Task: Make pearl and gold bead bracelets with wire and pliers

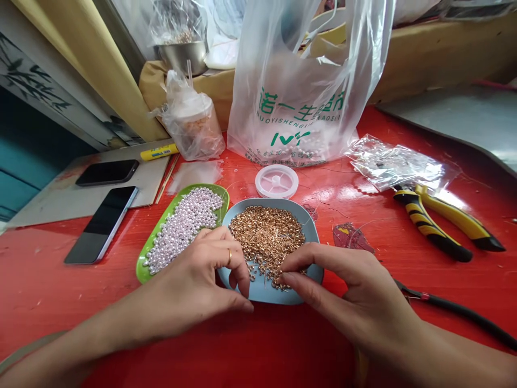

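A blue tray holds a heap of small gold beads, with thin gold pins lying among them. At the tray's near left edge is my left hand, its thumb and forefinger curled close together; whatever lies between them is too small to make out. My right hand reaches over the right rim, thumb and forefinger pinched beside the beads. Something tiny may be in that pinch, but I cannot tell what. Partly behind my left hand, a green tray carries pale lilac beads.
Yellow-black pliers and a black-handled tool lie to the right. Behind the trays stand a clear spool, a plastic bag and a bagged cup. Two phones rest at left. Loose thin wire crosses the red table.
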Demonstrator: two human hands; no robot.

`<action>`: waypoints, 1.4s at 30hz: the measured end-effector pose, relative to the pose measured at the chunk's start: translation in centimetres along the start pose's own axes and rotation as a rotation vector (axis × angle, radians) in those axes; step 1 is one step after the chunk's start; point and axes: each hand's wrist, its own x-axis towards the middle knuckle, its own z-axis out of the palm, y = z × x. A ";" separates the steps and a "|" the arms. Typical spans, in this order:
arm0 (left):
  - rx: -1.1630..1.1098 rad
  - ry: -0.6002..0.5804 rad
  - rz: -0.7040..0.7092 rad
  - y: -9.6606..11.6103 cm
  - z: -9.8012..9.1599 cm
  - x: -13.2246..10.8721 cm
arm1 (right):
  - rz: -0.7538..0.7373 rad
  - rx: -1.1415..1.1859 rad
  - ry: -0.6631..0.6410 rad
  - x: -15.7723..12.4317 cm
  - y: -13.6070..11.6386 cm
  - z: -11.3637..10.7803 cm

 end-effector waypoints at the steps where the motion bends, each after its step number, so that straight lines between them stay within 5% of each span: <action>1: -0.036 0.012 -0.011 0.0 0.0 0.0 | 0.000 0.000 0.001 0.0 0.0 0.0; 15: -0.450 0.338 0.042 0.5 0.2 -0.5 | -0.039 0.077 0.061 -1.3 -0.5 0.4; 26: -0.574 0.371 0.043 0.6 1.3 -0.7 | -0.093 0.016 0.056 -1.4 -1.0 0.5; 42: -0.407 0.424 0.232 1.1 1.3 -0.6 | -0.073 -0.064 0.022 -1.1 -1.4 0.4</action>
